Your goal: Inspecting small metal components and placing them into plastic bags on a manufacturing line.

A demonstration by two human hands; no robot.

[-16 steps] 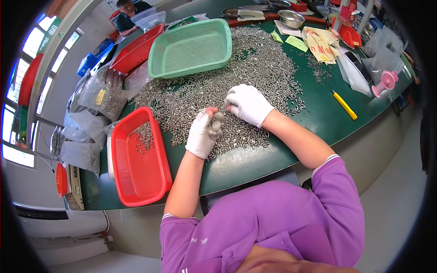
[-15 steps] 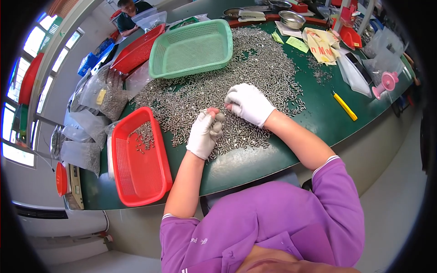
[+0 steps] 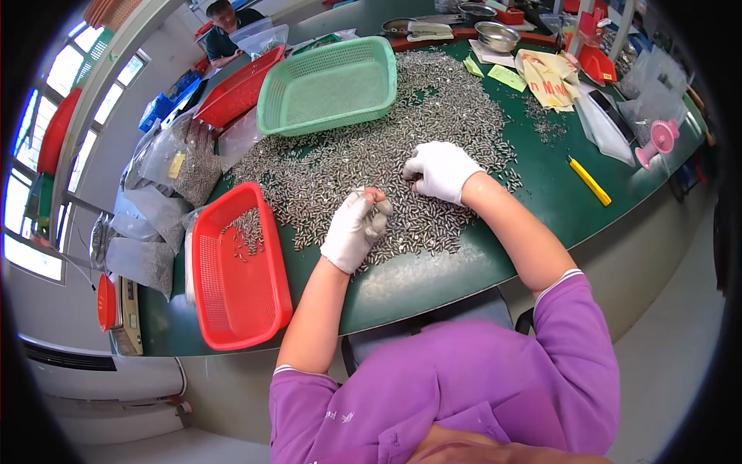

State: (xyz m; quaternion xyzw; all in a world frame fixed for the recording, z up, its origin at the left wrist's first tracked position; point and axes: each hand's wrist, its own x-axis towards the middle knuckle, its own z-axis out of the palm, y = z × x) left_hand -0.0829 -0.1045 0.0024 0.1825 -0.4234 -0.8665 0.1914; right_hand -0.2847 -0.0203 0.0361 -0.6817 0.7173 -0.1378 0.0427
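Small silvery metal pins [image 3: 433, 100] lie in a wide, loose layer over the green table. My left hand [image 3: 355, 230], in a white glove with bare fingertips, hovers at the near edge of the layer. Its thumb and fingers are curled together; whatever they hold is too small to make out. To the right and slightly farther away, my right hand [image 3: 444, 172], also gloved in white, has its fingers bent down onto the pins. Its fingertips are partly hidden, and I cannot make out a piece between them. Left of my left hand stands a red basket [image 3: 239, 301] with some pins inside.
A green basket [image 3: 328, 124] rests on the pins at the far side, with another red basket [image 3: 239, 89] beside it. Filled plastic bags [image 3: 139, 263] line the left edge. A yellow cutter [image 3: 590, 182] and a pink fan [image 3: 658, 143] lie right. A person [image 3: 228, 31] sits far left.
My right hand has moved right and away from the left hand, down to the pins. My left hand has shifted slightly right, its fingers still curled.
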